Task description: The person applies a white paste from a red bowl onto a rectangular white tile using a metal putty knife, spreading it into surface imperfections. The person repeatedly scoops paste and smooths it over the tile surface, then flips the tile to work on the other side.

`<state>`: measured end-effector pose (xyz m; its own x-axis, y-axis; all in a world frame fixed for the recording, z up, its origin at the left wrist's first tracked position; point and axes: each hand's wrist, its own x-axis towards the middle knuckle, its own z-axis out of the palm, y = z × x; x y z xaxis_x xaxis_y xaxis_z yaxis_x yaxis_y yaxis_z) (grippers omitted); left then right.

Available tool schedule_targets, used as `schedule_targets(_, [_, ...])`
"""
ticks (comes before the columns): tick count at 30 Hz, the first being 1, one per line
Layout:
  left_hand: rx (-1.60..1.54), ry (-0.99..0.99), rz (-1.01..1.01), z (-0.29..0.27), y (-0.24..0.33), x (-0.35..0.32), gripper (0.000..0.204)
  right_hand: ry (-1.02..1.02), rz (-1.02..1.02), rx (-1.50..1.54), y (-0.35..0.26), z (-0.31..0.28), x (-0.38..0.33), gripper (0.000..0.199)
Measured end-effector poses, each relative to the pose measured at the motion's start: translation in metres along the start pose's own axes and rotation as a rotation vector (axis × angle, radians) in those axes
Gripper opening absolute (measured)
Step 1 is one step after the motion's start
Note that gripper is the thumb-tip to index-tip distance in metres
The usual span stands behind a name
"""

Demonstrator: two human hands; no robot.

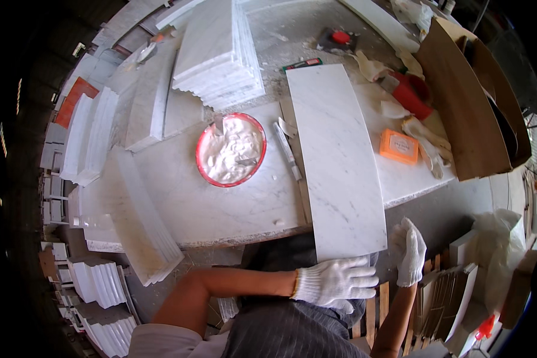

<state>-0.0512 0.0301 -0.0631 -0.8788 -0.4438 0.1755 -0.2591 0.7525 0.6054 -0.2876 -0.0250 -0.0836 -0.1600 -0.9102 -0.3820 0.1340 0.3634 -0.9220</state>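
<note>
Central marble slab (pixel 338 161) ends just above the wide left grip (pixel 337 284); right grip (pixel 410 253) beside, opening unclear. Red-rimmed bowl (pixel 198 156) left of centre

Bowl (pixel 230 184) left of the slab (pixel 339 164), probably a marker (pixel 287 152) between, slab stack (pixel 218 53) behind the bowl.

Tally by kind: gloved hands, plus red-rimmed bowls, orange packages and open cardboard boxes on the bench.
Gloved hands: 2, left hand and right hand
Red-rimmed bowl: 1
Orange package: 1
Open cardboard box: 1
Total: 5
</note>
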Motion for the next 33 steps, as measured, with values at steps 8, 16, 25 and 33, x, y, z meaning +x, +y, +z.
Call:
schedule_targets(8, [0.275, 0.272, -0.258, -0.021, -0.033, -0.031, 0.066, -0.296, -0.082, -0.282, -0.012, 0.002, -0.015, 0.055])
schedule_targets(16, [0.566, 0.326, -0.538, -0.092, -0.097, 0.01, 0.07, -0.394, 0.073, -0.373, -0.024, -0.007, -0.032, 0.046])
schedule_targets(25, [0.744, 0.529, -0.84, -0.141, -0.21, 0.062, 0.069, -0.353, 0.06, -0.482, -0.009, -0.033, -0.073, 0.062])
schedule_targets(33, [0.768, 0.123, -0.551, -0.109, -0.142, 0.059, 0.079, -0.191, -0.111, -0.138, -0.042, 0.005, -0.049, 0.051])
